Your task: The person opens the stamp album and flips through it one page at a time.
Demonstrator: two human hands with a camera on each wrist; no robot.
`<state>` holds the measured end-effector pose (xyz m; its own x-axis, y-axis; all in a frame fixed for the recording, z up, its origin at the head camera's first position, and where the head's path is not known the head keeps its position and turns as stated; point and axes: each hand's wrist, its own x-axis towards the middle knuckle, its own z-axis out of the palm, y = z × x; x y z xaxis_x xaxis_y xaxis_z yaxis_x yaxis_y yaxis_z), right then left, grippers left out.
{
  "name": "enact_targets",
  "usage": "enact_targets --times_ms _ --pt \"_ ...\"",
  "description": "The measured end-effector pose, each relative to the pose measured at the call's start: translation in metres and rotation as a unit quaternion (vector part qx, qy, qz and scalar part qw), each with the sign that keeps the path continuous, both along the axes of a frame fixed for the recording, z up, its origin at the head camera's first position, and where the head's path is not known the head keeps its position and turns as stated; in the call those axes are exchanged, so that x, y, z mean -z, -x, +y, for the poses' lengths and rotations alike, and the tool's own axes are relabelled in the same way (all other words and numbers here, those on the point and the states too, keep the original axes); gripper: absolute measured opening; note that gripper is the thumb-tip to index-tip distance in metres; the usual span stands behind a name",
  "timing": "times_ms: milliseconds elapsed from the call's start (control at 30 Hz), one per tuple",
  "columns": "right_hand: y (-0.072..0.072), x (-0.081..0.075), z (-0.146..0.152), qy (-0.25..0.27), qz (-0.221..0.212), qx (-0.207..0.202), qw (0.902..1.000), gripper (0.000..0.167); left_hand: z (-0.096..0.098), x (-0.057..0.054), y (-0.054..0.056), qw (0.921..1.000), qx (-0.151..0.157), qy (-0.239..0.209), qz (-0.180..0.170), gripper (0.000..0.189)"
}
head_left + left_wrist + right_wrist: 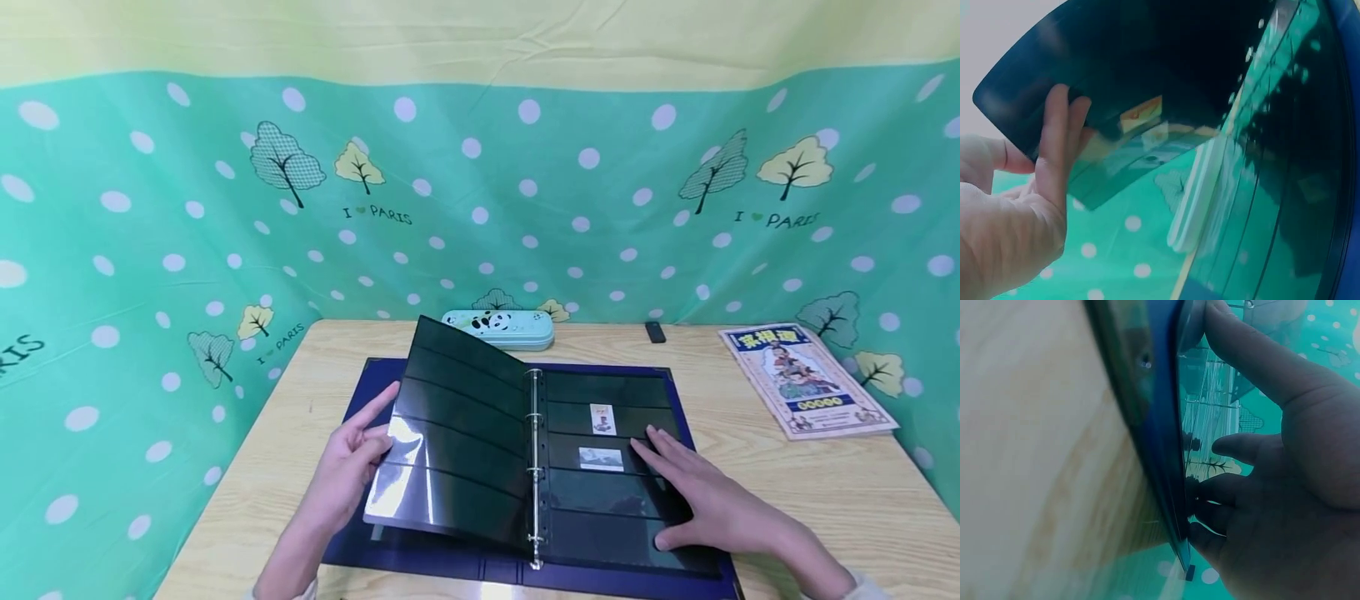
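Observation:
A dark blue ring binder (382,379) lies spread on the table, with black pocket pages on metal rings (535,446). My left hand (341,467) pinches the outer edge of a raised black page (465,433), thumb on the near face. In the left wrist view that page (1147,56) bends, and small coloured pieces show by its edge. My right hand (712,496) rests with spread fingers on the right page's outer side. That page (600,525) holds two small stamp-like pictures, an upright one (602,420) and a wider one (601,459). The right wrist view shows the right hand (1291,456) beside the binder's edge.
A light blue panda pencil case (517,332) stands behind the binder. A small black object (655,332) lies at the table's back edge. To the right is a printed booklet (810,383). A green dotted curtain (480,192) hangs behind the wooden table (255,500).

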<state>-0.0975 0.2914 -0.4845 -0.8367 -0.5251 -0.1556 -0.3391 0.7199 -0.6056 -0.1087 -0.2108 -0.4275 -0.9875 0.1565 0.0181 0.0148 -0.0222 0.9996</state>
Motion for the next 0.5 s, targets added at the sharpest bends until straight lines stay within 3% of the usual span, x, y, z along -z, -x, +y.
enact_targets --times_ms 233,500 --pt "0.001 -0.002 -0.001 0.002 -0.007 0.0 1.0 0.12 -0.014 0.006 0.004 0.9967 -0.02 0.069 -0.038 0.066" --pt "0.001 -0.003 -0.001 0.0 -0.013 0.004 0.9999 0.121 -0.024 0.018 0.009 0.99 0.015 0.097 -0.102 0.067"
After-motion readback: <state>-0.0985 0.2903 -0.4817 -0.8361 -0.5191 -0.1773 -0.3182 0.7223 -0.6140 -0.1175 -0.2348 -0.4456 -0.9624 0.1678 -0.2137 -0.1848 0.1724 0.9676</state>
